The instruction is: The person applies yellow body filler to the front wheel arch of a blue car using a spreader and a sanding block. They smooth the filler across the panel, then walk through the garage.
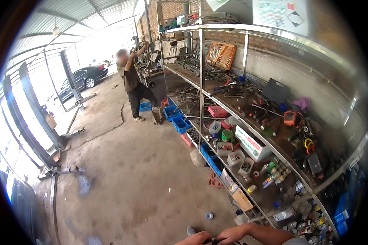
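Note:
Low in the picture, my left hand (197,238) and my right hand (232,234) are close together. Both have their fingers curled around something dark at the bottom edge, too cut off to name. My right forearm (270,234) comes in from the lower right, beside the shelf. A grey shoe (191,231) shows just behind my left hand. On the concrete floor ahead of my hands lies a small round metal ring-shaped part (209,216).
To the right stands a metal shelf rack (201,61) with screwdrivers, wrenches, spray cans (270,179), a white box (251,143) and blue bins (180,122). Another person (131,83) stands farther back at a bench. Car lift posts (37,106) and a dark car (84,77) are left.

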A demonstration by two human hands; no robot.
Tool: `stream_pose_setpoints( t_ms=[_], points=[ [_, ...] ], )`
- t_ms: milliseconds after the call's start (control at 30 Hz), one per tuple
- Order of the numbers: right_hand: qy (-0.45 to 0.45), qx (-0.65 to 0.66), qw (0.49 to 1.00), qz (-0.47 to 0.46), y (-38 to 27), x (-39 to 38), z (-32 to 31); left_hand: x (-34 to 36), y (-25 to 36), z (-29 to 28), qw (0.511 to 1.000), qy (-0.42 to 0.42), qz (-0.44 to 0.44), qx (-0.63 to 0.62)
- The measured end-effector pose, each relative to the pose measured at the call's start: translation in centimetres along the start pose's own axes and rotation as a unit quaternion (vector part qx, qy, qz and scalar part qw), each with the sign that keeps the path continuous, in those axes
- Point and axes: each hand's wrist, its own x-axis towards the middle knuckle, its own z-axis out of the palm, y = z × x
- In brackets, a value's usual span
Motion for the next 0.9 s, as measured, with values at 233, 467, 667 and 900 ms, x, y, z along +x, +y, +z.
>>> stream_pose_setpoints(
  t_ms=[233,467,667,900],
  points=[
    [-0.007,0.033,0.996,-0.086,-1.7,7.6,-15.7,7.0,-4.0,-14.2,0.997,0.003,-0.08,-0.014],
    [-0.004,0.023,0.993,-0.112,1.7,15.2,-33.6,18.5,-8.6,-28.3,0.996,0.014,-0.088,-0.001],
    [0.013,0.039,0.991,-0.129,0.8,20.4,-47.9,27.0,-9.6,-41.7,0.987,0.004,-0.155,-0.037],
    [0.099,0.092,0.982,-0.134,0.1,29.1,-58.5,32.9,-10.2,-53.6,0.939,0.11,-0.198,-0.259]
  ],
)
